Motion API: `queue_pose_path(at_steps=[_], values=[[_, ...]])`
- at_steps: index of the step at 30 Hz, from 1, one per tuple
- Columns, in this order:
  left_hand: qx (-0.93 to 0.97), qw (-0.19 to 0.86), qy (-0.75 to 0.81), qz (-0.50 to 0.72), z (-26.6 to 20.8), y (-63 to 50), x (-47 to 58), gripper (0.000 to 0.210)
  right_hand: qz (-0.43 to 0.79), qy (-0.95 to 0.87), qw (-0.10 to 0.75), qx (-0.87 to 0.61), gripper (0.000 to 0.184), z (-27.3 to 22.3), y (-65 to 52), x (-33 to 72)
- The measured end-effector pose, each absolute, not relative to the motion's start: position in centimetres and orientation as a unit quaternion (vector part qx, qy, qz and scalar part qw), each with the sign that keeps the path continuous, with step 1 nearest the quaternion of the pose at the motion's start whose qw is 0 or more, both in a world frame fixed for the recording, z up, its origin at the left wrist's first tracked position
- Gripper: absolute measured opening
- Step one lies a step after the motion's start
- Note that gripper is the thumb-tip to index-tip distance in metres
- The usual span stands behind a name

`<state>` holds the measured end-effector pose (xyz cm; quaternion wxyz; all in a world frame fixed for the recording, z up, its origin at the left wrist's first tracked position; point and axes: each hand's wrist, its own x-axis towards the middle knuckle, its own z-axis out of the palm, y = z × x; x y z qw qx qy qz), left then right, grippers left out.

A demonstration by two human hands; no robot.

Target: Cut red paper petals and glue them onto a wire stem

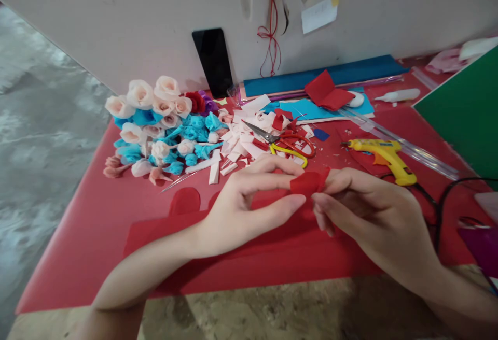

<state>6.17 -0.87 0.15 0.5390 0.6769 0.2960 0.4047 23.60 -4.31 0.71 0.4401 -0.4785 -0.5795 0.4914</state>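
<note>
Between my two hands is a small red crepe paper petal [307, 183], slightly curved. My left hand [249, 205] has its fingers at the petal's left edge, with the thumb just below it. My right hand [377, 215] pinches the right edge between thumb and fingers. Below them, red crepe paper [155, 231] is spread on the table, and a rounded red petal [185, 201] lies left of my left hand. Scissors [272, 138] with red and yellow handles rest on paper scraps beyond my hands. A yellow glue gun [383, 156] lies beyond my right hand.
Several paper flowers [140, 94] in cream, blue and pink crowd the table's left side. A black phone [213, 62] leans on the wall. Blue paper [322, 75] and clear glue sticks [412, 145] lie at the back. A green board [467, 107] stands at right, near a black cord [439, 210].
</note>
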Motion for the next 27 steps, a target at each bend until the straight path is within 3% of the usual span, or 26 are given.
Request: queue_pose_path(at_steps=[12, 19, 27], values=[[0.737, 0.448, 0.286, 0.419, -0.19, -1.17, 6.15, 0.014, 0.457, -0.582, 0.458, -0.492, 0.014, 0.62, -4.58, 23.26], [0.799, 0.313, 0.262, 0.442, 0.07, -0.98, 6.33, 0.011, 0.449, -0.581, 0.484, -0.475, 0.012, 0.34, -4.74, 23.13], [0.831, 0.229, 0.259, 0.437, 0.46, -0.93, 6.35, 0.011, 0.436, -0.592, 0.486, -0.473, 0.012, -0.11, -4.98, 23.12]])
